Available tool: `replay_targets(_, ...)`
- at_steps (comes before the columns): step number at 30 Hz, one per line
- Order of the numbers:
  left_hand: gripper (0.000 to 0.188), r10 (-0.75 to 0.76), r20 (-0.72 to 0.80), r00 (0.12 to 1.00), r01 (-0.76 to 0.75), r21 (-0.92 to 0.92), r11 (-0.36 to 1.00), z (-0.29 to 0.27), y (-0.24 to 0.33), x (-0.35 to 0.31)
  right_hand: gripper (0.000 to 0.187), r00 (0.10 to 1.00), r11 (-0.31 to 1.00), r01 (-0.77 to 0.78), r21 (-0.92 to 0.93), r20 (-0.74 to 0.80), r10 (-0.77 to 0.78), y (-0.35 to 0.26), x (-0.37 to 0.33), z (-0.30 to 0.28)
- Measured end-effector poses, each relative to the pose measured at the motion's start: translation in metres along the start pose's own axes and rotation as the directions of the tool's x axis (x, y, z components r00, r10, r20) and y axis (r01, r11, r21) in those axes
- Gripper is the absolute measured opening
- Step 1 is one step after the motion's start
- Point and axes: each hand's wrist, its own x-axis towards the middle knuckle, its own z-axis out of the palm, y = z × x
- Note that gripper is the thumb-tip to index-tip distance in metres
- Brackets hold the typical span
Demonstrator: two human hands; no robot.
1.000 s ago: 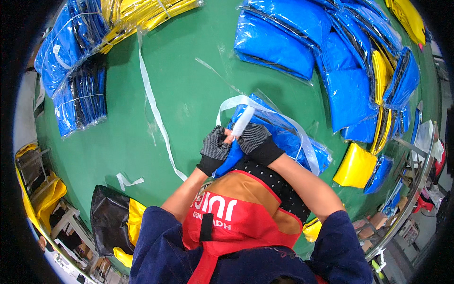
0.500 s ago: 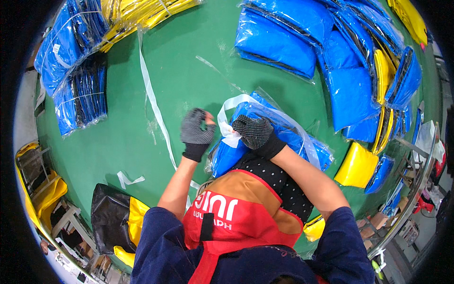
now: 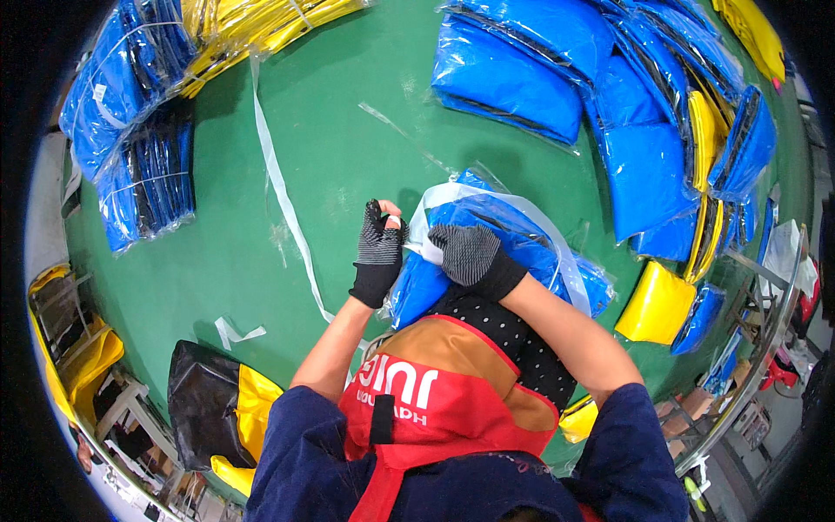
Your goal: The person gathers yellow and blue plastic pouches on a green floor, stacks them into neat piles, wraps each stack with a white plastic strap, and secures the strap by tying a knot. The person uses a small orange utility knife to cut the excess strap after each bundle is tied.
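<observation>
A white strap [image 3: 541, 217] loops over a plastic-wrapped blue bundle [image 3: 513, 213] in front of my body. My right hand [image 3: 470, 256], in a dark dotted glove with bare fingertips, is closed on the gathered part of the strap at the bundle's left end. Close by on the left, my left hand [image 3: 379, 248] wears a matching glove. Its thumb and fingers are pinched on a white end of the strap, and a short piece spans the gap between the hands. The glove backs partly hide the strap's crossing.
Wrapped blue packs [image 3: 644, 178] lie in overlapping rows at the right, with a yellow pack [image 3: 657, 302] nearer. Strapped blue stacks [image 3: 148, 174] and yellow stacks [image 3: 261, 30] lie at upper left. A loose white strip [image 3: 275, 174] crosses the green floor [image 3: 330, 113]. A black-and-yellow bag [image 3: 204, 404] sits lower left.
My left hand has shifted right and turned, coming up against the strap with its fingers closing on it. My right hand has tilted slightly and moved a little to the right.
</observation>
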Motion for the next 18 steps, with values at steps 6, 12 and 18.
replay_targets(6,0.012,-0.171,-0.146,0.974,0.192,0.137,0.972,-0.056,-0.071,0.022,0.019,0.981,0.999,0.007,-0.042,0.195,0.001,-0.001,-0.024,-0.02)
replay_targets(12,0.013,-0.366,-0.094,0.926,0.308,-0.375,0.874,-0.04,-0.077,0.029,0.028,0.887,0.941,-0.285,0.184,0.422,0.186,-0.031,-0.014,0.0)
replay_targets(18,0.049,-0.035,0.152,0.988,-0.031,0.414,0.91,-0.014,-0.023,0.036,0.048,0.813,0.89,-0.41,0.198,-0.363,0.455,-0.025,-0.116,-0.082)
